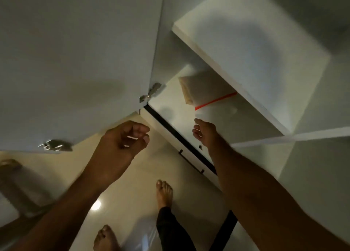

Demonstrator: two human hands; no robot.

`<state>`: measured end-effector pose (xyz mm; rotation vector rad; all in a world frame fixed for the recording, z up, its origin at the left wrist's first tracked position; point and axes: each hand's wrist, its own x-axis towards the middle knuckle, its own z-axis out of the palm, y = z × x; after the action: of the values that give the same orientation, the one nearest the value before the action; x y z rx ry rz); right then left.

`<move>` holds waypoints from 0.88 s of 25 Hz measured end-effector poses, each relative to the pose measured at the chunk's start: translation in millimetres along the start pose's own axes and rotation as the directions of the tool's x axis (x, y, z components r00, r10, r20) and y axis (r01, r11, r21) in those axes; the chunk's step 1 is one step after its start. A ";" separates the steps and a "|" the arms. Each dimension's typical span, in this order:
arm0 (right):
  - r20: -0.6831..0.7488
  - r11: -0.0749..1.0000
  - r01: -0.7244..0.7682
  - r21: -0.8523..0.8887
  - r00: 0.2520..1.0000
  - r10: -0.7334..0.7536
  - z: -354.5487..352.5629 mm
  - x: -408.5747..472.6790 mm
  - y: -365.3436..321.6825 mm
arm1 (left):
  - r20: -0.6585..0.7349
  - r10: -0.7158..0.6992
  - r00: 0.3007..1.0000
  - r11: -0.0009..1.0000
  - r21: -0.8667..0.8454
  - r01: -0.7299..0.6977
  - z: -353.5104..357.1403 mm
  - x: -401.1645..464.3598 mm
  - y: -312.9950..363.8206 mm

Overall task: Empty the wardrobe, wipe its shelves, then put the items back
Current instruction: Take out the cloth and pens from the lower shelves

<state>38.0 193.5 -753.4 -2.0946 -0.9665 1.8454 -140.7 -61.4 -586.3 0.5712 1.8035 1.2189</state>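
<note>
The white wardrobe stands open, its door (79,61) swung out to the left. A bare upper shelf (255,48) sits at the top right. On the lower shelf (170,106) lies a clear plastic bag (206,91) with an orange-red zip strip and something pale inside. My right hand (203,132) reaches over the lower shelf's front edge, just short of the bag, fingers loosely curled, holding nothing. My left hand (123,142) hovers in front of the door's lower edge with fingers half curled and apart, empty.
A drawer front with a dark handle (191,162) sits below the lower shelf. Metal hinges (151,93) are on the door. My bare feet (163,194) stand on the glossy floor. A blurred dark object (17,184) is at the left.
</note>
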 end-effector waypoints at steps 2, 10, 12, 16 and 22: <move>-0.005 0.986 -0.014 0.168 1.000 0.015 4.3 53.8 -16.5 | 0.021 -0.034 0.999 0.999 -0.011 0.035 22.9 34.6 -23.6; 0.041 0.873 -0.032 0.487 0.999 0.014 27.9 167.0 -64.0 | 0.030 -0.109 0.994 0.994 0.019 0.108 50.9 100.7 -51.3; 0.035 0.863 -0.020 0.505 0.999 0.003 29.3 173.5 -70.3 | 0.024 -0.140 0.990 0.990 0.036 0.139 50.0 103.5 -53.0; -0.111 0.840 0.128 0.527 0.991 -0.081 28.8 155.3 -72.6 | 0.057 -0.188 0.981 0.981 0.066 0.184 45.7 86.3 -55.5; -0.249 0.915 0.384 -0.121 0.881 -0.403 20.2 59.9 -69.1 | 0.064 -0.226 0.972 0.970 0.104 0.218 7.9 17.2 -60.3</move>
<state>-3.9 275.7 -769.4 -1.9339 -1.2817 1.3069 -137.6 -69.7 -648.8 0.4484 1.8159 0.9514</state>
